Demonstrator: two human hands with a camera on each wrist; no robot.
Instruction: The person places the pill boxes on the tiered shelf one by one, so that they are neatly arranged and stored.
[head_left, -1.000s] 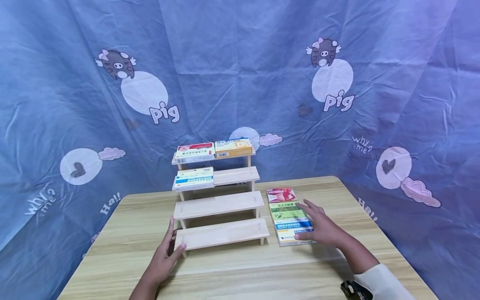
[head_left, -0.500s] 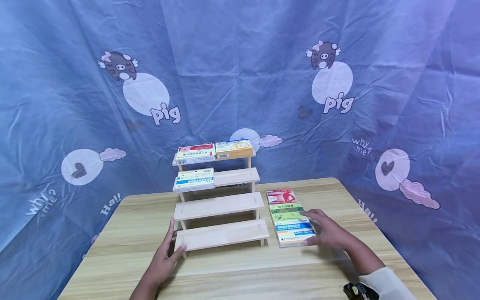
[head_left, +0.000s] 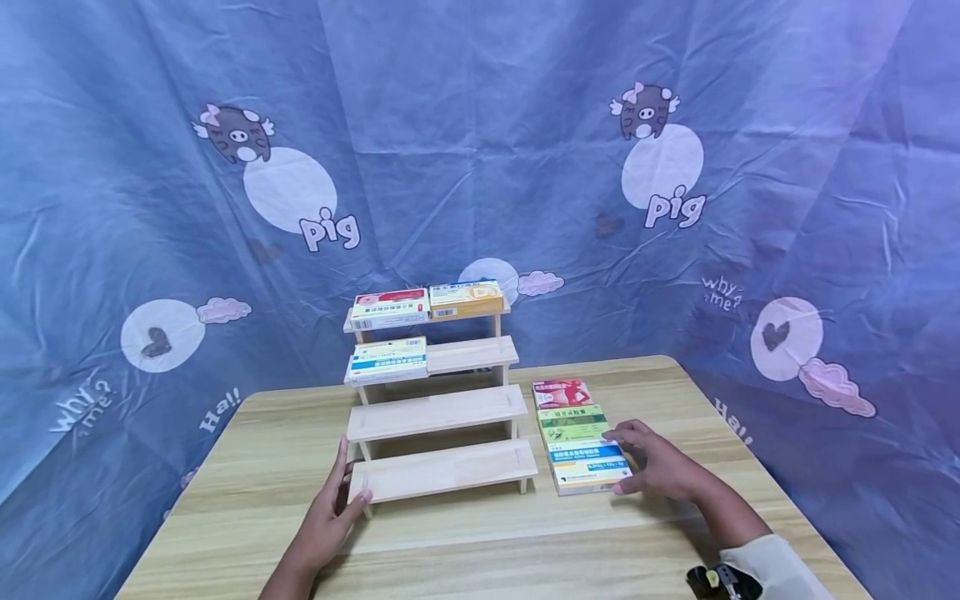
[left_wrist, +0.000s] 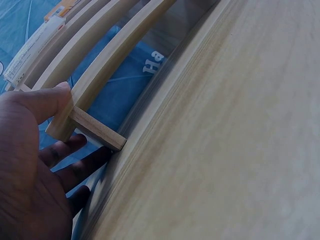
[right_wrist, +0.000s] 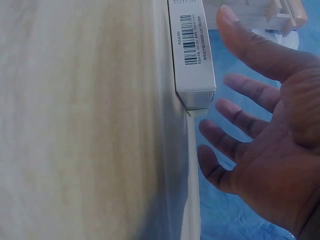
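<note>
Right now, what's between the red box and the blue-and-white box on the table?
The green box. Head view shows it lying on the table between the red box and the blue-and-white box.

Counter (head_left: pixel 450 558): bright and fairly even in head view; soft shadow lay beneath right forearm (head_left: pixel 727 512).
Backdrop (head_left: pixel 480 125): cool blue, purple tint toward upper right; faint highlights showed along creases.
Boxes (head_left: pixel 588 471): larger print was legible in head view, smallest print too soft.
Left hand (left_wrist: pixel 32 175): dim, palm in shade; counter was paler, washed out at right.
Rack (head_left: pixel 438 412): boards looked bowed in left wrist view, lens distortion.
Right hand (right_wrist: pixel 272 145): dim, slightly hazy; dark shadow fell on counter at bottom of right wrist view.
</note>
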